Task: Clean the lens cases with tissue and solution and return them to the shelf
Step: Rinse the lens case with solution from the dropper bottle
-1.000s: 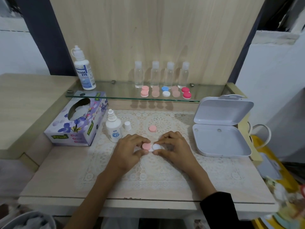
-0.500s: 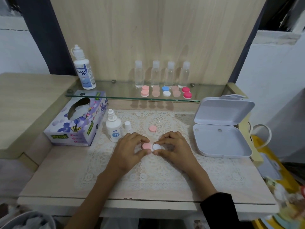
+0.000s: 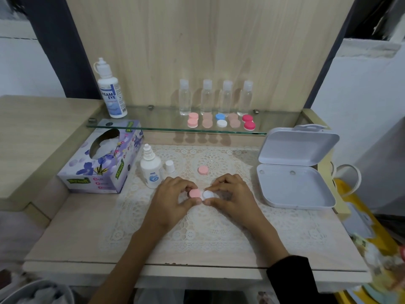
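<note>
**Friend:** What can you read, starting from your left?

**Me:** The tissue box (image 3: pixel 103 159) says "Soft" in pink on its front. The green logo beside that is too blurred for me. Behind it, on the glass shelf (image 3: pixel 153 120), the tall bottle (image 3: pixel 110 93) reads "REAM EYE", with the first letter turned away. On the lace mat (image 3: pixel 219 227) my small solution bottle (image 3: pixel 151 170) stands uncapped. It has a round blue logo, but its words are too small. Its white cap (image 3: pixel 169 166) stands just beside it.

**Friend:** And your fingers?

**Me:** My left hand (image 3: pixel 173 200) pinches the pink end of the lens case (image 3: pixel 198 193) between thumb and forefinger. My right hand (image 3: pixel 232 198) pinches the white end the same way. The case sits low over the mat, between my hands, and I can't tell whether it touches. A loose pink lid (image 3: pixel 203 170) lies just beyond it.

**Friend:** Further right?

**Me:** A row of lens cases (image 3: pixel 221 123) sits on the shelf before four clear bottles (image 3: pixel 206 97). Right of the mat is an open white box (image 3: pixel 295 185).
</note>
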The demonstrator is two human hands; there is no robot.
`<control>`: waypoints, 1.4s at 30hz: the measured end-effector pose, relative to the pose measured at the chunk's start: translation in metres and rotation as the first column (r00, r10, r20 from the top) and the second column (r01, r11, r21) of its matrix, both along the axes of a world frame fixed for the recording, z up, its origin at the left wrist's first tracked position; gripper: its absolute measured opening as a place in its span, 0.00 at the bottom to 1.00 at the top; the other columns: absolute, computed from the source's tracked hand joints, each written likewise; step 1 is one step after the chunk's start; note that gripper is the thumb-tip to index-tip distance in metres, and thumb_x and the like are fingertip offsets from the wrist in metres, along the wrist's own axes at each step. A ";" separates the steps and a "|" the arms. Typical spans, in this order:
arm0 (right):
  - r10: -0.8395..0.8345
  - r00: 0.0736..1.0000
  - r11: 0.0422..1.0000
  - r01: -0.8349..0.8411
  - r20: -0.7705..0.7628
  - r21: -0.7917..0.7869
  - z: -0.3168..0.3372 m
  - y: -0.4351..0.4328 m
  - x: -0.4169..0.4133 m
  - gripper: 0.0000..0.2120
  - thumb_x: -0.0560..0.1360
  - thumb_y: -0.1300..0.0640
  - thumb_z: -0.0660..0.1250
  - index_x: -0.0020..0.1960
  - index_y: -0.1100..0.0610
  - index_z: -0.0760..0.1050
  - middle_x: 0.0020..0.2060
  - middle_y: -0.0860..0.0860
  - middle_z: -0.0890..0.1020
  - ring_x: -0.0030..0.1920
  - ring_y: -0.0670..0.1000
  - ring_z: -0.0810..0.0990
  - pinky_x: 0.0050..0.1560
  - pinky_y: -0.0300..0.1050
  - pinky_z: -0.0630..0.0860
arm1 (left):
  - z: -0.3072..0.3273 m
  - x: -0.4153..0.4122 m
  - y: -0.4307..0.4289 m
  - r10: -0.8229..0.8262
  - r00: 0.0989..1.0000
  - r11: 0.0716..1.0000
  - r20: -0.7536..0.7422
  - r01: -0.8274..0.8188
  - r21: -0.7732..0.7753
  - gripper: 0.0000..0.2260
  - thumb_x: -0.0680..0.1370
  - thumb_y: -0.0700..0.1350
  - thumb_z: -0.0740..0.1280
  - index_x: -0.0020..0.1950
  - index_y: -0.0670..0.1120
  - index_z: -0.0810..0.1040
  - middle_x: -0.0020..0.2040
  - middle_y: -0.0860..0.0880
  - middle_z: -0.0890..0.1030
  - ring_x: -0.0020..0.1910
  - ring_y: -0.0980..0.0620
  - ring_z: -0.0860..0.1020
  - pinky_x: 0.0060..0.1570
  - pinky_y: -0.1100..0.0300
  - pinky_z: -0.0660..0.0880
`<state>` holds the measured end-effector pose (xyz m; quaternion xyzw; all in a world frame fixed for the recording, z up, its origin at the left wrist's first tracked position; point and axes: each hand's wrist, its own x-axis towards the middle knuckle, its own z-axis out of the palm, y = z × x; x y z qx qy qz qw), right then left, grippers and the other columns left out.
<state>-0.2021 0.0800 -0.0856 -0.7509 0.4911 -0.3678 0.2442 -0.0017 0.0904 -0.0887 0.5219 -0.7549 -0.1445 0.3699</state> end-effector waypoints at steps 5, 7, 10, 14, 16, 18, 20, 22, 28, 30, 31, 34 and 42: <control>0.001 1.000 1.000 -0.001 0.004 -0.002 0.001 0.000 0.001 0.19 0.63 0.39 0.71 0.50 0.46 0.84 0.47 0.40 0.78 0.51 0.41 0.69 0.54 0.47 0.69 | 0.001 -0.001 -0.002 -0.055 0.999 0.998 -0.001 0.055 -0.010 0.18 0.69 0.60 0.65 0.50 0.50 0.82 0.45 0.57 0.80 0.45 0.56 0.74 0.48 0.59 0.70; 0.005 1.000 1.000 -0.005 0.006 -0.006 0.001 0.000 0.001 0.20 0.63 0.37 0.70 0.50 0.46 0.84 0.47 0.40 0.78 0.51 0.40 0.69 0.54 0.46 0.69 | 0.001 0.000 -0.002 -0.071 0.997 0.997 -0.001 0.071 -0.002 0.18 0.70 0.59 0.65 0.52 0.50 0.82 0.47 0.56 0.80 0.46 0.54 0.75 0.49 0.57 0.71; 0.007 1.000 1.000 -0.007 0.003 -0.012 0.001 0.000 0.001 0.21 0.63 0.36 0.68 0.50 0.46 0.84 0.47 0.40 0.79 0.51 0.40 0.70 0.54 0.46 0.69 | 0.002 0.001 -0.002 -0.096 0.995 0.995 -0.005 0.096 0.008 0.18 0.70 0.57 0.65 0.53 0.49 0.82 0.48 0.56 0.80 0.47 0.54 0.75 0.50 0.56 0.72; 0.009 1.000 1.000 -0.009 -0.002 -0.009 0.001 -0.001 0.000 0.22 0.62 0.35 0.68 0.50 0.46 0.84 0.47 0.40 0.79 0.51 0.40 0.70 0.54 0.46 0.68 | 0.003 0.001 -0.002 -0.115 0.993 0.993 -0.001 0.115 0.004 0.18 0.71 0.56 0.64 0.54 0.48 0.82 0.49 0.56 0.81 0.48 0.55 0.75 0.50 0.58 0.71; 0.007 1.000 1.000 -0.007 0.002 -0.007 0.001 0.000 0.000 0.22 0.62 0.35 0.69 0.50 0.46 0.84 0.47 0.40 0.79 0.51 0.40 0.70 0.54 0.45 0.68 | 0.003 0.001 -0.001 -0.115 0.993 0.993 -0.004 0.115 0.006 0.19 0.71 0.56 0.64 0.55 0.48 0.82 0.49 0.56 0.81 0.48 0.55 0.75 0.50 0.59 0.71; 0.001 1.000 1.000 -0.001 0.001 -0.009 0.001 0.000 0.000 0.22 0.62 0.35 0.69 0.50 0.46 0.84 0.47 0.40 0.78 0.51 0.41 0.70 0.53 0.45 0.68 | 0.002 0.001 0.000 -0.108 0.994 0.994 -0.014 0.108 0.002 0.18 0.71 0.56 0.64 0.54 0.48 0.82 0.49 0.55 0.81 0.48 0.55 0.75 0.50 0.58 0.72; -0.005 1.000 1.000 0.005 -0.007 -0.003 0.001 -0.001 0.000 0.22 0.62 0.35 0.69 0.50 0.46 0.84 0.47 0.39 0.78 0.51 0.42 0.70 0.53 0.44 0.68 | 0.001 0.001 0.001 -0.100 0.995 0.995 -0.018 0.100 -0.021 0.17 0.71 0.56 0.66 0.54 0.48 0.82 0.47 0.55 0.81 0.47 0.56 0.75 0.49 0.59 0.72; -0.003 1.000 1.000 0.003 -0.017 0.005 0.001 -0.001 0.000 0.22 0.62 0.36 0.70 0.50 0.46 0.84 0.47 0.39 0.78 0.51 0.42 0.71 0.53 0.42 0.68 | 0.000 0.002 0.002 -0.090 0.996 0.995 -0.012 0.090 -0.046 0.16 0.71 0.56 0.67 0.54 0.48 0.81 0.47 0.55 0.80 0.46 0.56 0.75 0.49 0.60 0.72; 0.041 0.999 0.988 -0.046 0.035 0.149 0.018 -0.006 -0.005 0.14 0.70 0.48 0.74 0.55 0.50 0.83 0.48 0.45 0.80 0.52 0.44 0.74 0.53 0.39 0.71 | 0.002 0.001 0.004 -0.071 0.997 0.997 -0.024 0.071 -0.004 0.17 0.70 0.57 0.66 0.53 0.51 0.82 0.47 0.56 0.80 0.47 0.56 0.75 0.50 0.63 0.70; 0.017 0.999 0.988 -0.023 0.039 0.153 0.023 -0.015 -0.005 0.13 0.74 0.51 0.72 0.57 0.53 0.82 0.48 0.48 0.80 0.46 0.43 0.76 0.48 0.37 0.71 | 0.002 0.001 0.004 -0.069 0.997 0.998 -0.033 0.069 0.002 0.17 0.70 0.58 0.66 0.53 0.50 0.82 0.46 0.56 0.80 0.46 0.56 0.75 0.49 0.65 0.69; -0.005 1.000 0.991 0.003 0.014 0.130 0.023 -0.021 -0.003 0.13 0.74 0.52 0.71 0.58 0.53 0.81 0.47 0.48 0.79 0.43 0.42 0.75 0.45 0.34 0.69 | 0.002 0.001 0.004 -0.068 0.997 0.998 -0.038 0.069 0.004 0.17 0.70 0.58 0.66 0.53 0.50 0.82 0.46 0.56 0.80 0.46 0.56 0.75 0.49 0.65 0.70; -0.066 0.993 0.996 0.072 -0.099 0.049 0.017 -0.038 0.009 0.14 0.74 0.52 0.71 0.59 0.53 0.80 0.48 0.50 0.79 0.47 0.47 0.74 0.48 0.40 0.71 | 0.001 0.002 0.003 -0.073 0.996 0.997 -0.048 0.073 0.010 0.17 0.70 0.57 0.67 0.53 0.50 0.82 0.46 0.56 0.80 0.46 0.56 0.75 0.49 0.63 0.71; -0.170 0.972 0.985 0.173 -0.160 0.006 0.009 -0.062 0.022 0.17 0.70 0.46 0.74 0.57 0.50 0.82 0.50 0.50 0.77 0.56 0.53 0.71 0.56 0.51 0.71 | 0.002 0.003 0.003 -0.074 0.995 0.997 -0.060 0.076 0.024 0.18 0.69 0.59 0.67 0.53 0.51 0.82 0.47 0.57 0.80 0.46 0.57 0.75 0.49 0.62 0.72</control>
